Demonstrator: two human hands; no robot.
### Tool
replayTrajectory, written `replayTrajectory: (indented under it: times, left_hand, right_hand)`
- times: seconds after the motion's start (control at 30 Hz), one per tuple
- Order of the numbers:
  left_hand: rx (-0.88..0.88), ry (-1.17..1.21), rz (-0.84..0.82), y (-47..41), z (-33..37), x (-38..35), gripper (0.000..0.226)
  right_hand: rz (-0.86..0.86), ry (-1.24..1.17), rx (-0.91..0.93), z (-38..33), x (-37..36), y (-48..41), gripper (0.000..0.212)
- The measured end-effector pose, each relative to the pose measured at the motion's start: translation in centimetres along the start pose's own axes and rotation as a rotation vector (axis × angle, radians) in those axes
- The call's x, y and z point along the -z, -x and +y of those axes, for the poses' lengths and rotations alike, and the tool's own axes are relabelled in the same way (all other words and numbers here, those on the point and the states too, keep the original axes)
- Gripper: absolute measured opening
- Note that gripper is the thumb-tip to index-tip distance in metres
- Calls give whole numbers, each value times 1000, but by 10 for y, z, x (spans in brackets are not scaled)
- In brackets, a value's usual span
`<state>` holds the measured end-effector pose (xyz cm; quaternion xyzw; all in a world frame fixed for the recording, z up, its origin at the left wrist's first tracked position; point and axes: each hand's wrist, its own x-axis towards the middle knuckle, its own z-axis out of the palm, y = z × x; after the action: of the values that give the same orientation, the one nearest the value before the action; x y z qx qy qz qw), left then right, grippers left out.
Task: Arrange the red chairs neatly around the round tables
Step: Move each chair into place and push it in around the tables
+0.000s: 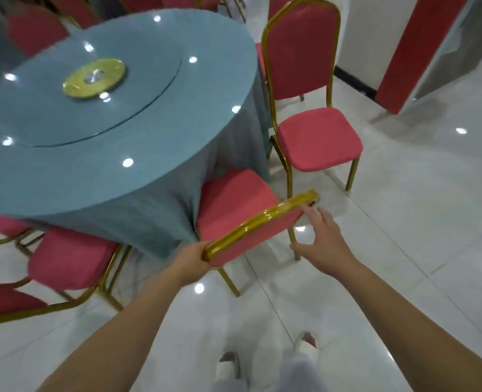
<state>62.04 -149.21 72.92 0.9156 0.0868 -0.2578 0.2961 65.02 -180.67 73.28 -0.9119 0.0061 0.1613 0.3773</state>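
Okay, left hand (pixel 191 261) was clamped on the left end of the gold top rail of the red-cushioned, gold-framed metal chair (pixel 234 199), fingers wrapped round the rail. Right hand (pixel 322 239) hung at the rail's other end, fingers spread and relaxed, gripping nothing. Couldn't tell whether the fingertips touched the red back.

Landmark: round table draped in grey-blue cloth (pixel 64 176).
- Held chair: at the table's near-right edge, seat front against the hanging cloth, back toward me.
- Second red chair with tall gold-framed back (pixel 316 137): at the table's right side, side-on to it, seat clear of the table top.
- Third red-cushioned chair (pixel 70 256): near-left edge, just beside the cloth.
- Round glass turntable (pixel 138 108): on the table top, gold disc (pixel 94 78) at its centre.
- More red chairs (pixel 33 35): beyond the far side, blurred.
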Motion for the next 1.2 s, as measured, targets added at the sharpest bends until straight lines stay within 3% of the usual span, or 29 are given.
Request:
replayTrajectory:
  times: [0.1,0.2,0.27,0.33,0.73,0.97,1.2]
  left_hand:
    - [46,-66,-1,45,-32,-12,45]
    - [48,-76,-6,86,-68,-22,67]
    - [42,-66,2,108,-94,-25,68]
    - [23,-72,9,127,-119,-26,67]
    - [-33,-27,55,240,-254,-42,56]
    - [-79,168,77,260,-268,-46,36]
    - [-82,190,130,237,-266,-32,35]
  right_hand:
    - [-57,343,56,-10,-22,3,87]
    - [-113,461,95,-23,-44,23,33]
    - [-205,534,131,-34,-59,42,15]
    - [-276,550,152,-44,-77,66,15]
    - [-266,467,198,-95,-179,186,29]
    - [-161,513,153,-108,-205,207,30]
    - [-192,531,168,-121,-202,177,15]
